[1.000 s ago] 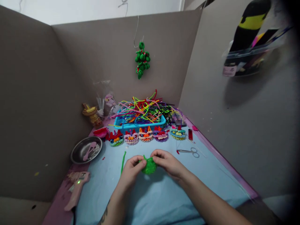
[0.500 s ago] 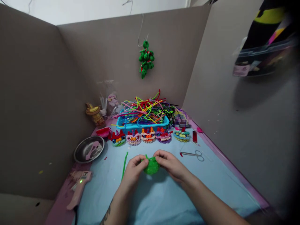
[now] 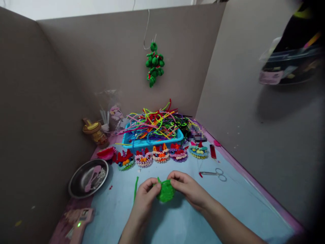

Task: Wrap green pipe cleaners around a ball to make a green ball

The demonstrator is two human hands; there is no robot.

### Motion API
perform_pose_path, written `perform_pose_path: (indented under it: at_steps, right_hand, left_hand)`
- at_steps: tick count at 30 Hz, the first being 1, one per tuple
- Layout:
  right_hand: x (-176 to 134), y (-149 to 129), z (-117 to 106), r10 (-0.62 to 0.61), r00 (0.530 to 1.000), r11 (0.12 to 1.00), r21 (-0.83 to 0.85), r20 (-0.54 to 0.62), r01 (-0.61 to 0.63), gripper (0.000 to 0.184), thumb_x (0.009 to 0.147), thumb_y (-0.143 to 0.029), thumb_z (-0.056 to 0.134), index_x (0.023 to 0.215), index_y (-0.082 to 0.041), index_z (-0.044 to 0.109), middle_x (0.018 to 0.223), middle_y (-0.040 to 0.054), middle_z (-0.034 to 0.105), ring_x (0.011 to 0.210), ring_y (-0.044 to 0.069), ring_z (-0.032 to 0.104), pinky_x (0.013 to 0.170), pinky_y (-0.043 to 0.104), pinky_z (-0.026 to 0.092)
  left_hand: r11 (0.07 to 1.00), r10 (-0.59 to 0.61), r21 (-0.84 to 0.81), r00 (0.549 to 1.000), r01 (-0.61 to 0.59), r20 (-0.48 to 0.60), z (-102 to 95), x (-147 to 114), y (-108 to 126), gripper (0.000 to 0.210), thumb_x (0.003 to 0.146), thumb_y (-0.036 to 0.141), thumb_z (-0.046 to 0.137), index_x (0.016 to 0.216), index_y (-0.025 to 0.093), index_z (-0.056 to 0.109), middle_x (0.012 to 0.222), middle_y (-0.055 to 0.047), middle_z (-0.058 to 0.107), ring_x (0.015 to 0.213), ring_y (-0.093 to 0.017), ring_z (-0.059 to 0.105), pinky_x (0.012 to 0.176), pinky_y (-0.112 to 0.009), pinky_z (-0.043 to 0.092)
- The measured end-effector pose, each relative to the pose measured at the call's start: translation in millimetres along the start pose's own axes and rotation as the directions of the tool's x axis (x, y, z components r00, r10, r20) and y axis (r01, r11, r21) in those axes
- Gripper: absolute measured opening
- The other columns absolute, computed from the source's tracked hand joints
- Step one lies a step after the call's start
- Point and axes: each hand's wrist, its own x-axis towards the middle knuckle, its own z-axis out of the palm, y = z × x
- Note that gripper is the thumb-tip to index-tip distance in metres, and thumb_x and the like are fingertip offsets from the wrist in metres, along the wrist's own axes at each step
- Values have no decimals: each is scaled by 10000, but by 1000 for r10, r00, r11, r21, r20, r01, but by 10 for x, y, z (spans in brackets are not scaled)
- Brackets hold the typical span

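Note:
Both hands hold a small, rounded green pipe-cleaner piece [image 3: 166, 191] above the blue table cover. My left hand [image 3: 147, 192] pinches its left upper edge, where a short green end sticks up. My right hand [image 3: 187, 186] is closed on the upper right edge between thumb and fingers. A loose green pipe cleaner [image 3: 136, 187] lies just left of my left hand, partly hidden by it. Beyond the hands stands a row of several colourful pipe-cleaner animal heads [image 3: 160, 154].
A blue tray [image 3: 142, 145] heaped with pipe cleaners sits at the back. On the left are a metal bowl [image 3: 76, 181] and a pink glue gun [image 3: 80, 227] with a green light. Scissors [image 3: 215, 173] lie to the right. A green ornament [image 3: 154, 64] hangs on the back panel.
The camera view has shifted slightly, so the tabletop things appear lower. Both hands keep their pinch on the green piece, whose pose has barely altered.

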Motion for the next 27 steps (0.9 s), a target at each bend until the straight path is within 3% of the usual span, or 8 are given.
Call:
perform_pose_path:
  at_steps: [5,11,19,23,27]
  right_hand:
    - [7,-8,33,22,999,999,-29,24,-22,324,723,-449,714,784,-149,607,697,-14,538,651,115,468,640,251,354]
    - [0,-4,6,-49,997,994,-95,-55,44,318,764,-455,675,924,-186,618,896,27,598,820,161,532,748,281,398]
    - [-48,-110,-131,-154,984,966,-223,-94,130,269,815,-454,611,914,-204,603,903,33,602,871,175,542,798,297,421]
    - [-124,-161,-160,-164,985,957,-253,-61,144,258,819,-431,605,951,-209,598,936,44,593,849,178,551,740,290,451]
    - [-174,-172,-198,-201,979,954,-223,10,198,253,806,-355,617,1016,-217,594,1056,61,565,921,191,558,796,312,457]
  left_hand:
    - [1000,5,-4,1000,-5,-28,-34,-45,12,296,661,380,764,674,135,600,579,38,511,551,-76,426,547,-200,331]
    - [999,31,-33,999,-32,-8,-45,-74,31,309,653,386,772,648,134,594,573,37,498,552,-77,421,554,-202,332]
    - [993,2,-117,1000,-6,-30,28,-109,71,298,661,383,769,698,140,600,618,25,527,575,-86,435,575,-213,336]
    - [999,-15,-35,1000,16,20,120,-120,77,285,685,375,752,690,138,594,612,24,520,574,-90,430,577,-219,337]
    - [1000,8,21,999,-9,34,173,-93,43,274,700,373,740,691,142,592,619,25,507,589,-95,431,587,-220,341]
